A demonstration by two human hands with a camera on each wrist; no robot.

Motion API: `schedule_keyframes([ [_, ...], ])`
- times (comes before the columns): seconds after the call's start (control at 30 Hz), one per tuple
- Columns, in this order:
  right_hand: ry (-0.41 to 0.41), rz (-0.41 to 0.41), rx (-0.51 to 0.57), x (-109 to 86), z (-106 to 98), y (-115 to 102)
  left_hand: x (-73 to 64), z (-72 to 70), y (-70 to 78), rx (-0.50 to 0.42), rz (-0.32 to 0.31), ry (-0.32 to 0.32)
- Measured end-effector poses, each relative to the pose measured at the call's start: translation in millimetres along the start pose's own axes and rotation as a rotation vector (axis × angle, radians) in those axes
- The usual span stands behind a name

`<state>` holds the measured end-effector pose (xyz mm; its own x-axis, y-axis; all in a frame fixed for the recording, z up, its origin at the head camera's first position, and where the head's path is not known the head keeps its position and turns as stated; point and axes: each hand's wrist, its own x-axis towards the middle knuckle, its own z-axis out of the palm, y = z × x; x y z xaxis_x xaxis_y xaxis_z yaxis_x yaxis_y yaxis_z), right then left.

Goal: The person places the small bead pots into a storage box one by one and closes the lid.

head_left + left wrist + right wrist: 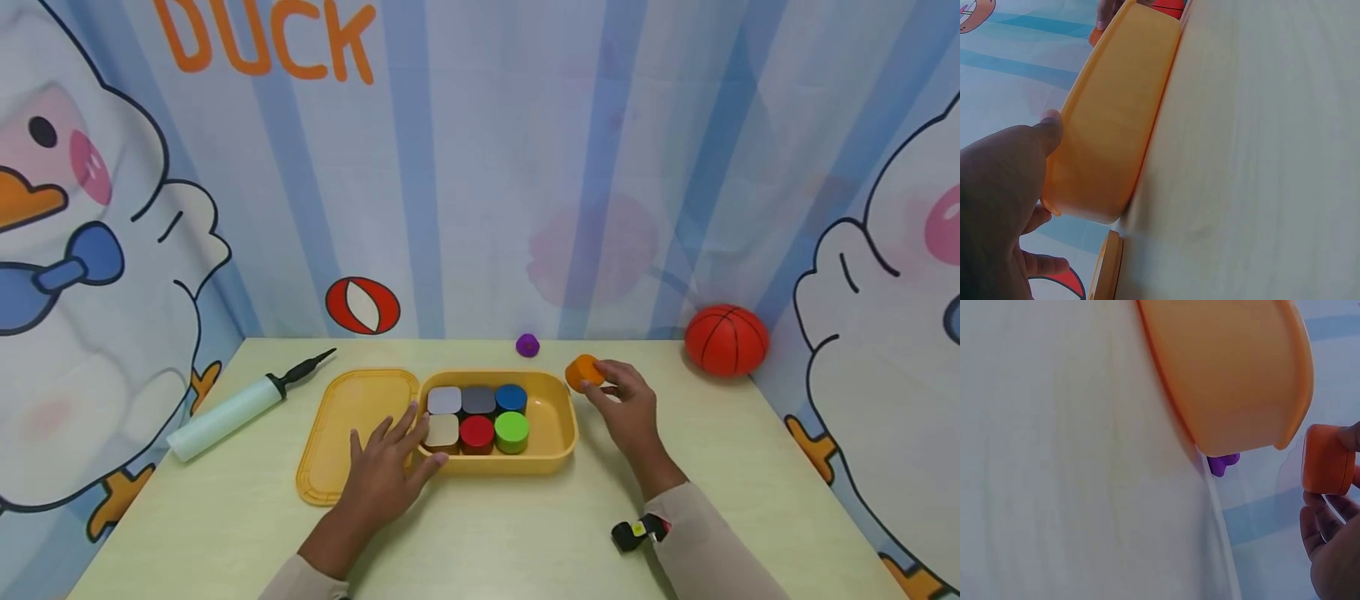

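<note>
My right hand [628,408] pinches a small orange block [579,373] between thumb and fingers, just beyond the right end of a yellow plastic box [551,425]. In the right wrist view, the orange block [1324,459] has rounded corners and a seam near one end. My left hand [382,471] rests at the box's left end, fingers spread and thumb at the front rim. Inside the box sit two rows of similar pieces: white, grey and a blue one [511,398] behind; cream, a red one [477,433] and a green one [512,432] in front.
A yellow lid [330,442] lies left of the box, partly under my left hand. Further left is a pale hand pump [232,415]. A purple piece [528,345] and a red ball [727,340] stand near the back edge, before a printed curtain [495,167].
</note>
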<state>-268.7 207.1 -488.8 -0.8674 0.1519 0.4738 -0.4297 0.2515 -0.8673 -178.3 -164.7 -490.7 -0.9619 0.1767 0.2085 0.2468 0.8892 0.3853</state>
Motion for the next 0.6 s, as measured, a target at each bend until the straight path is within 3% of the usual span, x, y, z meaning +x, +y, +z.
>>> schedule_keyframes([
  [0.37, -0.107, -0.148, -0.127, -9.3, 8.0, -9.2, 0.5, -0.9, 1.7, 0.002, 0.001, -0.002],
  [0.6, -0.148, -0.133, -0.207, -14.7, 10.3, -12.4, 0.0, -0.7, 1.9, -0.004, -0.006, -0.007],
])
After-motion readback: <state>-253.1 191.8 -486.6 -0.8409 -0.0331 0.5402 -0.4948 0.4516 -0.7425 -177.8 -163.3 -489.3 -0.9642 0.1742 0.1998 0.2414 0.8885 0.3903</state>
